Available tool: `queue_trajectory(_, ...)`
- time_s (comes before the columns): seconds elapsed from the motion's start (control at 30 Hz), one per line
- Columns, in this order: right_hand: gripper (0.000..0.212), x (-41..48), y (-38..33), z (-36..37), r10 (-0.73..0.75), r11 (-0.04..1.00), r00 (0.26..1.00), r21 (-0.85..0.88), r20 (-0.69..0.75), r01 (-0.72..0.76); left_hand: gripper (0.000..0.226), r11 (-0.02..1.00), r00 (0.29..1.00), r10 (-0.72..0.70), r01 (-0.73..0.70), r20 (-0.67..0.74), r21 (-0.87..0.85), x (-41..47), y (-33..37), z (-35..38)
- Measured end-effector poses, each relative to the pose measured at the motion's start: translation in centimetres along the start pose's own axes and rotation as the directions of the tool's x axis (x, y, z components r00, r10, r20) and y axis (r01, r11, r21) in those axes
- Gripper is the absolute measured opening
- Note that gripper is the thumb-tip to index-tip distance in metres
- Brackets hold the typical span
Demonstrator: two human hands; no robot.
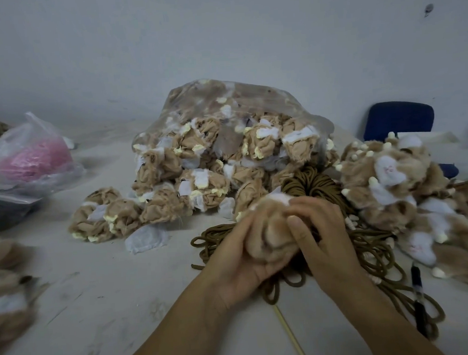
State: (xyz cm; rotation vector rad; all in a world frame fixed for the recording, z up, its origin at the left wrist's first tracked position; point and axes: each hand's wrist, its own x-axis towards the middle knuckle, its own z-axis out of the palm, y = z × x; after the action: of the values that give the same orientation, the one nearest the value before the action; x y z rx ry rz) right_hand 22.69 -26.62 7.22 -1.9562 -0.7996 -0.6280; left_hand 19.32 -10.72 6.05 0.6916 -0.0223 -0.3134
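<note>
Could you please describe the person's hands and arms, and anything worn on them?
The left hand and right hand wear no gloves, and no rings show on the fingers in view. The left forearm and right forearm show no sleeve, watch or bracelet down to the picture's edge. The right thumbnail is short and unpainted.

A small tan plush piece (269, 230) with a white fuzzy patch at its top is bunched and crumpled. It sits raised above the brown cord, cupped between both hands.
</note>
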Motion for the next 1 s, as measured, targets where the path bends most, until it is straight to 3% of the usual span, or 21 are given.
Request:
queue_trajectory(0.1,0.030,-0.3,0.1,0.9,0.045,0.997,0.998,-0.071,0.042,-0.042,0.059,0.993,0.993,0.116,-0.116,0.002,-0.012,0.0,0.2,-0.2)
queue_trajectory(0.17,0.021,-0.4,0.2,1.5,0.068,0.995,0.994,-0.082,0.083,-0.062,0.056,0.991,0.992,0.117,-0.113,-0.048,0.077,0.1,-0.1,-0.3)
queue_trajectory(0.23,0.004,-0.3,0.3,1.3,0.090,0.996,0.995,-0.017,0.032,-0.089,0.054,0.983,0.983,0.141,-0.125,-0.115,0.137,0.4,-0.6,-0.4)
queue_trajectory(0.33,0.010,-0.3,-0.1,0.9,0.096,0.986,0.995,0.139,-0.024,-0.092,0.053,0.978,0.973,0.209,-0.207,-0.093,0.030,0.6,-0.8,-0.5)
queue_trajectory(0.53,0.027,-0.2,-0.3,0.7,-0.008,0.997,0.983,0.074,0.181,-0.005,0.065,0.986,0.991,0.107,-0.117,-0.087,-0.120,0.1,0.5,-0.6)
queue_trajectory(0.63,0.023,0.1,-0.9,-0.3,0.104,0.983,0.954,0.119,0.282,-0.143,0.062,0.958,0.956,0.208,-0.242,-0.208,-0.155,0.3,1.1,-1.2)
queue_trajectory(0.7,0.040,0.0,-0.8,-1.1,0.205,0.978,0.838,-0.083,0.505,-0.190,0.053,0.916,0.915,0.295,-0.353,-0.276,-0.192,0.4,1.8,-1.6)
queue_trajectory(0.8,0.051,-0.9,-1.0,-1.3,0.345,0.920,0.494,-0.391,0.798,-0.012,0.046,0.867,0.881,0.336,-0.428,-0.333,-0.256,0.4,2.4,-2.3)
queue_trajectory(0.83,0.047,-1.1,-1.2,-1.0,0.355,0.916,0.442,-0.400,0.824,0.009,0.046,0.864,0.879,0.339,-0.432,-0.335,-0.258,0.5,2.3,-2.5)
queue_trajectory(0.93,0.026,-1.1,-1.8,-0.5,0.321,0.935,0.417,-0.355,0.850,0.004,0.050,0.887,0.891,0.330,-0.405,-0.311,-0.220,0.8,1.8,-2.5)
queue_trajectory(1.0,0.020,-1.1,-1.8,-0.4,0.340,0.930,0.461,-0.366,0.820,-0.034,0.052,0.892,0.896,0.320,-0.395,-0.309,-0.220,0.9,1.7,-2.4)
